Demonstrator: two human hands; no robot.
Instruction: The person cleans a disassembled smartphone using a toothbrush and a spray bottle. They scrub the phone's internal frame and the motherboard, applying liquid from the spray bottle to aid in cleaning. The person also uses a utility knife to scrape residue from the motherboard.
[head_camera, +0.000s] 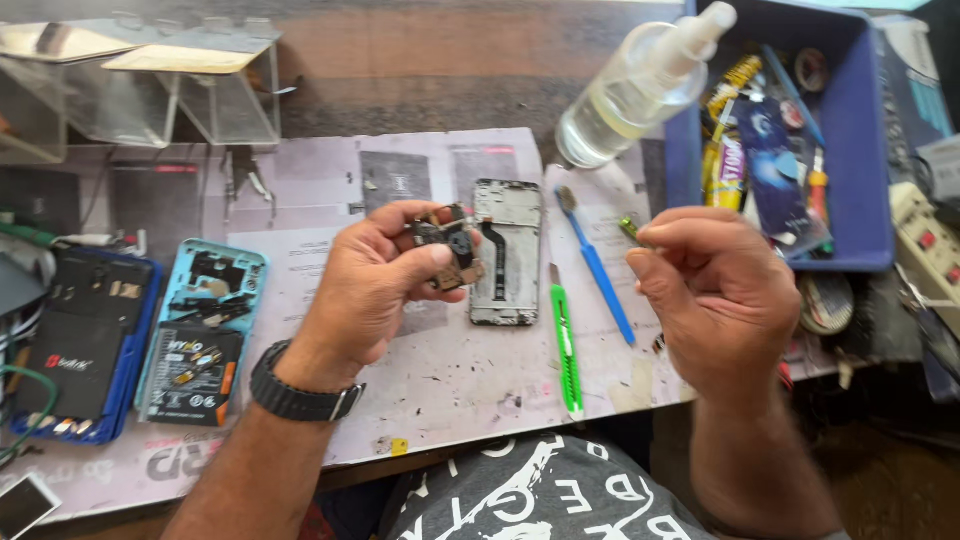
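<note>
My left hand (375, 280) holds a small dark phone circuit board (452, 250) between thumb and fingers, above the paper-covered bench. A black watch sits on that wrist. My right hand (715, 290) is closed in a fist around a thin tool whose green tip (629, 229) pokes out on its left side. Between the hands lies an opened phone frame (506, 252), flat on the bench. A blue toothbrush (596, 268) and a green utility knife (566, 345) lie just right of the frame.
Two more opened phones, one in a light blue case (203, 330) and one dark blue (80, 340), lie at the left. A clear spray bottle (640, 85) and a blue bin (860, 130) full of tools stand at the back right. Clear plastic stands (150, 90) are back left.
</note>
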